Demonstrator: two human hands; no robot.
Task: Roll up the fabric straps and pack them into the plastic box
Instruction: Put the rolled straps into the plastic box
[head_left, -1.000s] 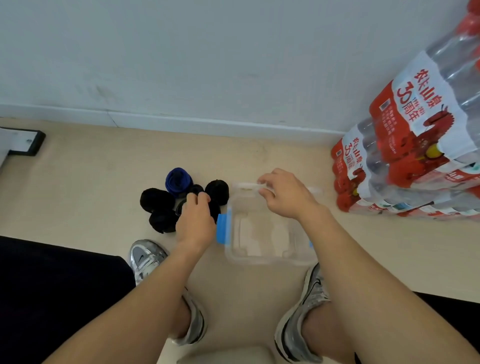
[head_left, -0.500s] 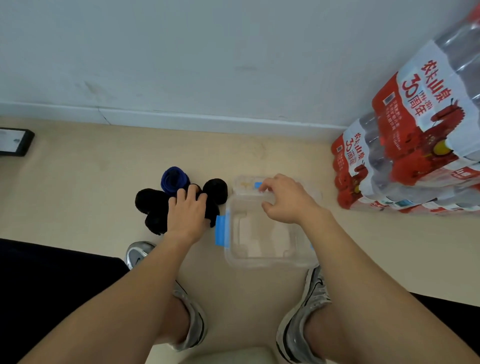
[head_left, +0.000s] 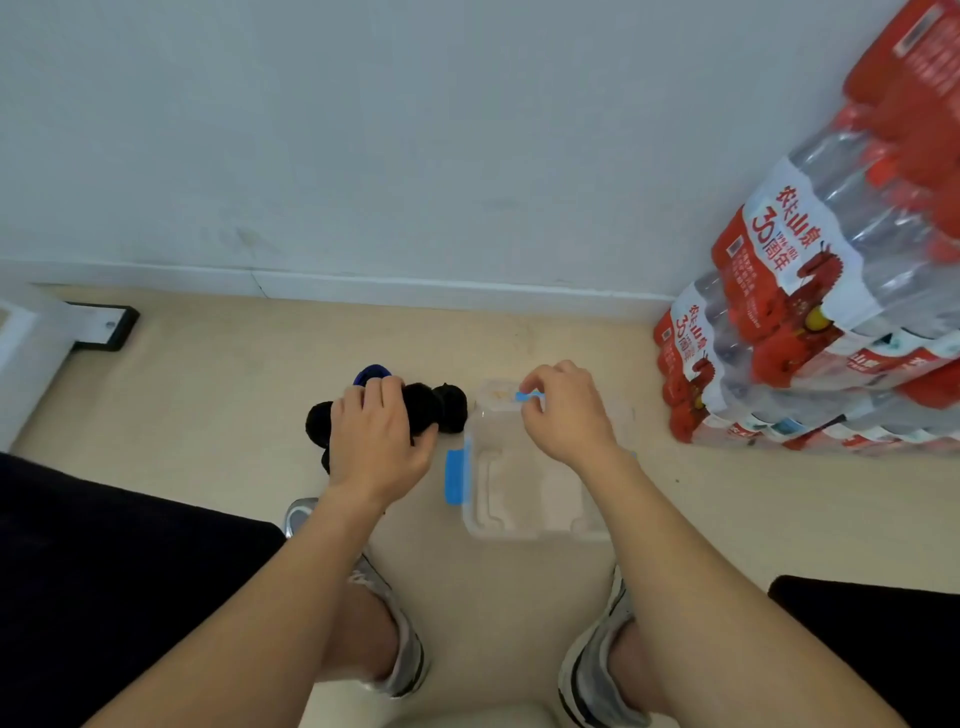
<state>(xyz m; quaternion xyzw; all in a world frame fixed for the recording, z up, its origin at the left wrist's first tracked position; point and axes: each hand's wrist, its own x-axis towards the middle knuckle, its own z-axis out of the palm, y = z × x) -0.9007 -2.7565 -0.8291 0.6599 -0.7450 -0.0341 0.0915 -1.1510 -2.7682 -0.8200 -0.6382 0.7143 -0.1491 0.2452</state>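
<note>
Left hand (head_left: 379, 449) curls fingers (head_left: 388, 397) round one of the rolled straps (head_left: 450, 410) clustered on the floor (head_left: 208, 395) beside the plastic box (head_left: 519, 526), right hand (head_left: 569, 421) pinches its far blue clasp (head_left: 525, 397) (lid looks still on): a roll lifted loosely may unwind before the box opens.

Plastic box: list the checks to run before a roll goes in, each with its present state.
1. Straps rolled: ok, black rolls and blue roll lie beside the plastic box.
2. Roll in hand: ok, left hand curls round the black rolls.
3. Side latch: ok, flipped outward from the wall.
4. Far latch: cannot tell, right hand pinches it.
5. Lid off: cannot tell, the plastic is clear.
</note>
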